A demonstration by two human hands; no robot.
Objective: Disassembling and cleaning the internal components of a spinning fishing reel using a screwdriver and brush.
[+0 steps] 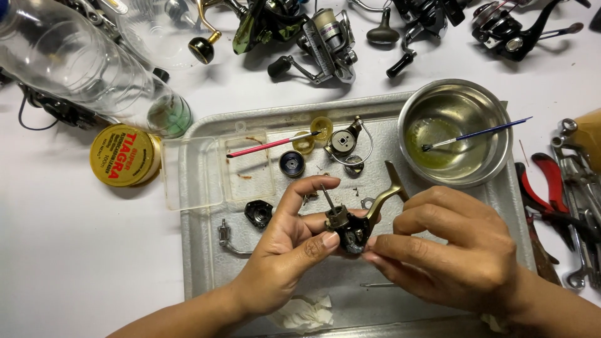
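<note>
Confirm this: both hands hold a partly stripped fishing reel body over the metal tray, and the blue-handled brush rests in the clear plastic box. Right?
Not quite. The head view shows the blue-handled brush resting in the steel bowl, not the clear plastic box. The left hand and right hand do hold the reel body over the metal tray.

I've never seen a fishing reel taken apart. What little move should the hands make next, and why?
Probably the right hand should keep working at the side of the reel body. The left hand grips the body over the tray, shaft pointing up, and the right fingertips are pinched against it, with loose parts lying nearby.
</note>
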